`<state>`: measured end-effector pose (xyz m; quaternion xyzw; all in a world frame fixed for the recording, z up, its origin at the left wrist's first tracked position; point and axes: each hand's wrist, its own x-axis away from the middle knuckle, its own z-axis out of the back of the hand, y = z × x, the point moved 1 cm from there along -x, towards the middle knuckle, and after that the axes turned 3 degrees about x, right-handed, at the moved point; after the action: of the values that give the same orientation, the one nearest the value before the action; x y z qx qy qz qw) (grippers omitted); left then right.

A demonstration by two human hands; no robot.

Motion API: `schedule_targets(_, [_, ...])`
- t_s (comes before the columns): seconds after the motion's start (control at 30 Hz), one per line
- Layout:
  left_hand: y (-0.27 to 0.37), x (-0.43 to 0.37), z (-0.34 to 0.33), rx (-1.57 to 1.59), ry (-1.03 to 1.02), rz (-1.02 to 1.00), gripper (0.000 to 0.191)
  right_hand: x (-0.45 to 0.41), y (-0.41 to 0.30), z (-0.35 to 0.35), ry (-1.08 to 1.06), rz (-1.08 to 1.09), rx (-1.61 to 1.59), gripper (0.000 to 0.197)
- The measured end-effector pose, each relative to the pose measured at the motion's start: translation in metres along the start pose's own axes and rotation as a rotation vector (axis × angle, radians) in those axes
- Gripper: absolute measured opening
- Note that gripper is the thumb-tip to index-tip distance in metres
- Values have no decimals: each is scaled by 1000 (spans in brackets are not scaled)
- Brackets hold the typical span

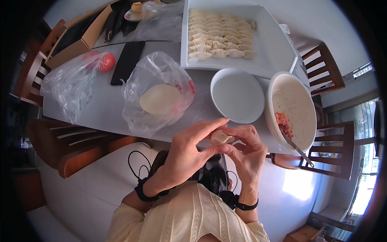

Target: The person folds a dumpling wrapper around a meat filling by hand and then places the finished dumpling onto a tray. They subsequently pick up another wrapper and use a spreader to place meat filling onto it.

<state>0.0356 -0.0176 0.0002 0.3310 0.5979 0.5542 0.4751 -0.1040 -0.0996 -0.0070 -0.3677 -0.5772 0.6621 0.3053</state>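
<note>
Between both hands, just off the table's near edge, is a partly folded dumpling (219, 137). My left hand (189, 151) cups it from the left, fingers behind and thumb in front. My right hand (248, 148) pinches its right edge between thumb and fingers. Beyond them stands a round white dish (237, 96). To its right, a white bowl (294, 90) holds some minced filling (284, 124) and a metal utensil (297, 151) leaning on the rim. Round dough wrappers (160, 98) lie in a clear plastic bag (136, 112) on the left.
A white tray (275, 51) with rows of folded dumplings (222, 33) occupies the far side. On the left are a black slab (128, 62), a plastic bag (69, 87) with red round items (106, 62), and a cardboard box (81, 39). Wooden chairs (75, 145) flank the table (104, 99).
</note>
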Motion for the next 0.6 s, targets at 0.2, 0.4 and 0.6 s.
schedule_targets(0.2, [-1,6,10,74,-5,22,57,0,-1,-10,0,8,-2,22])
schedule_targets(0.4, [-8,10,22,165,13,127,57,-3,-1,-22,-17,-23,1,21])
schedule_targets(0.6, [-8,12,27,-37,69,68,60,-12,-12,-34,-87,7,326,24])
